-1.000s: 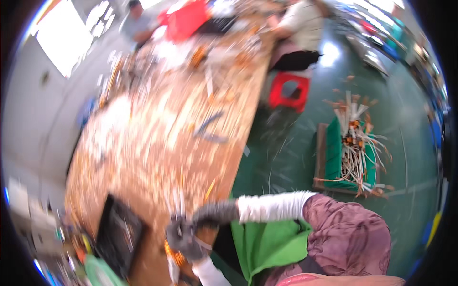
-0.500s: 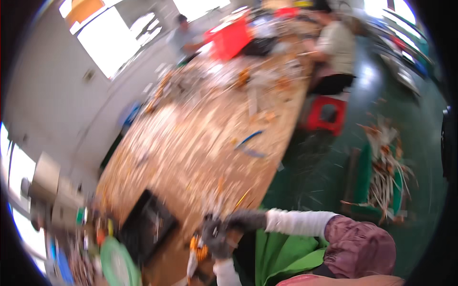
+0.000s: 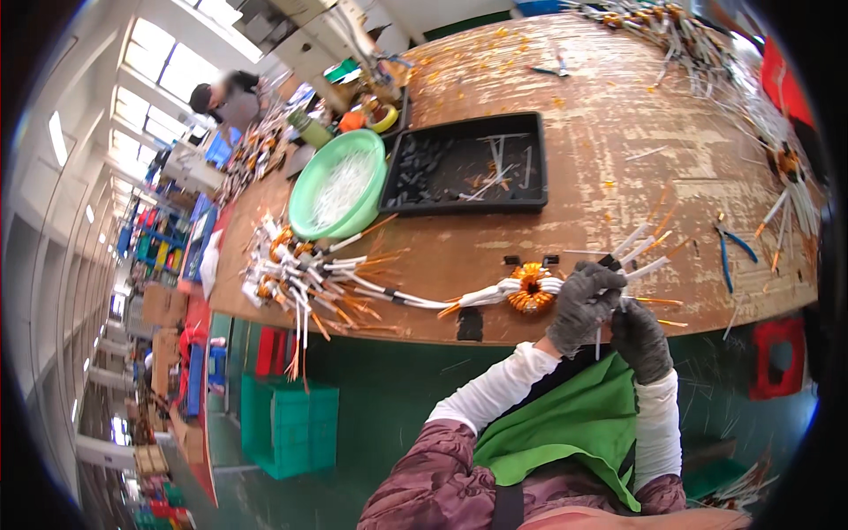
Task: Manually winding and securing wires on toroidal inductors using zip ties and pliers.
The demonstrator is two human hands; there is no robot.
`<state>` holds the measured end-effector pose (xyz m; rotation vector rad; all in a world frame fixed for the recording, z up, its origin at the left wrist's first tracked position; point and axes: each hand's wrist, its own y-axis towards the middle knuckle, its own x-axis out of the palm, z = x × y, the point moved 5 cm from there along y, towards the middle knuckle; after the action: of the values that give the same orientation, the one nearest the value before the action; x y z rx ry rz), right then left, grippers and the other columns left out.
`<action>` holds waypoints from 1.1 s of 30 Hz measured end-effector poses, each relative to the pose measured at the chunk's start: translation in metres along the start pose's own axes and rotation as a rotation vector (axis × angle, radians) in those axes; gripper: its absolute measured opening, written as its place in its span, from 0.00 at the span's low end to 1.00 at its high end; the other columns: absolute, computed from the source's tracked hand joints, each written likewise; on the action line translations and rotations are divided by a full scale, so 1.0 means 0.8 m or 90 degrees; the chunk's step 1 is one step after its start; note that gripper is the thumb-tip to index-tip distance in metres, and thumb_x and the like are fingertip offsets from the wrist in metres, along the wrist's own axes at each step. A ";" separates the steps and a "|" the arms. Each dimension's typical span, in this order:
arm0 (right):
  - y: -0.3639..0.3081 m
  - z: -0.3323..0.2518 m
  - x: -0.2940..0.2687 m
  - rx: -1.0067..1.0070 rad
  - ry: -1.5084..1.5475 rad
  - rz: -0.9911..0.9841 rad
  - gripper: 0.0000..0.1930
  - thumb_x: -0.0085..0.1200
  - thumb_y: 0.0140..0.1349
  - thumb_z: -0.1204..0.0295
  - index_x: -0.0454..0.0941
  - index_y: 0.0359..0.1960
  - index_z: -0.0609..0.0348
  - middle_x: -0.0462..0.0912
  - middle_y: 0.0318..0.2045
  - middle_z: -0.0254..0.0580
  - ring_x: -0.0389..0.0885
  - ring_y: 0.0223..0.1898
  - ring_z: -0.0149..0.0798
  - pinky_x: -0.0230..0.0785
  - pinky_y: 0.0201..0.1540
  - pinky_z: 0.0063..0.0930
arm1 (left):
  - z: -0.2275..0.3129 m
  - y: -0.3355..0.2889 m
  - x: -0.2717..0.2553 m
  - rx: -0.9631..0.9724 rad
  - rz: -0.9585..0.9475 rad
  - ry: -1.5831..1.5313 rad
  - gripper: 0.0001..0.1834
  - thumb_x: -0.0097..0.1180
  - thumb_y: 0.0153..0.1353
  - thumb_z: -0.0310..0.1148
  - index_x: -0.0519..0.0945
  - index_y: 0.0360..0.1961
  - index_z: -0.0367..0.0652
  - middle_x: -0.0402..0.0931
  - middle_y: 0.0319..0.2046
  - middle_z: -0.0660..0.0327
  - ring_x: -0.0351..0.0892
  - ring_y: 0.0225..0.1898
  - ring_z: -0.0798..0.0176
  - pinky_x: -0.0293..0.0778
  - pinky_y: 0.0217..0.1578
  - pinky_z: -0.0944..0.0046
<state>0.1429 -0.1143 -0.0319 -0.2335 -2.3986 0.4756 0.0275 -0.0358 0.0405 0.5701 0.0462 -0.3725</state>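
Note:
At the table's near edge, both my hands, in dark grey gloves, work close together. My left hand [image 3: 583, 307] is closed around the white-sleeved leads of a copper-wound ring coil [image 3: 531, 288], which lies just left of it. Bare copper ends and white sleeves [image 3: 649, 249] fan out beyond the fingers. My right hand [image 3: 642, 340] is pinched against the same bundle, close by the left fingertips. What lies between its fingers is too small to make out. More white-sleeved leads run left from the coil along the table.
A black tray [image 3: 477, 208] holds black pieces and white tubes. Beside it stands a green bowl [image 3: 378, 181] of white tubes. Coils [image 3: 291, 265] are heaped at left. Blue-handled pliers [image 3: 726, 256] lie at right. A green crate [image 3: 291, 428] and red stool [image 3: 777, 358] are on the floor.
My view has swung left and steadied from a blurred picture. The tray, bowl and coil heap now show plainly. My hands remain together at the wires.

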 end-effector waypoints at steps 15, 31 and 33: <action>-0.026 -0.042 0.022 -0.318 -0.346 -0.059 0.12 0.49 0.56 0.81 0.73 0.43 0.65 0.78 0.33 0.36 0.74 0.30 0.27 0.67 0.34 0.20 | 0.019 0.001 0.011 0.150 -0.076 0.138 0.09 0.60 0.42 0.27 0.79 0.29 0.44 0.72 0.25 0.61 0.71 0.32 0.54 0.66 0.36 0.56; -0.026 -0.039 0.008 -0.225 -0.315 -0.015 0.07 0.56 0.55 0.71 0.79 0.30 0.63 0.76 0.23 0.27 0.69 0.24 0.21 0.60 0.27 0.15 | 0.043 -0.007 0.009 0.310 -0.132 0.183 0.17 0.59 0.38 0.29 0.79 0.35 0.51 0.69 0.26 0.66 0.71 0.32 0.58 0.68 0.38 0.56; -0.027 -0.041 0.011 -0.204 -0.298 -0.020 0.09 0.58 0.54 0.67 0.79 0.29 0.62 0.76 0.22 0.26 0.67 0.23 0.20 0.58 0.26 0.14 | 0.044 -0.009 0.009 0.305 -0.114 0.230 0.17 0.60 0.36 0.31 0.79 0.34 0.53 0.70 0.28 0.67 0.71 0.35 0.58 0.67 0.39 0.55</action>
<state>0.1566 -0.1223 0.0050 -0.2444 -2.9305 0.1328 0.0297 -0.0625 0.0651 1.1078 0.3654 -0.4542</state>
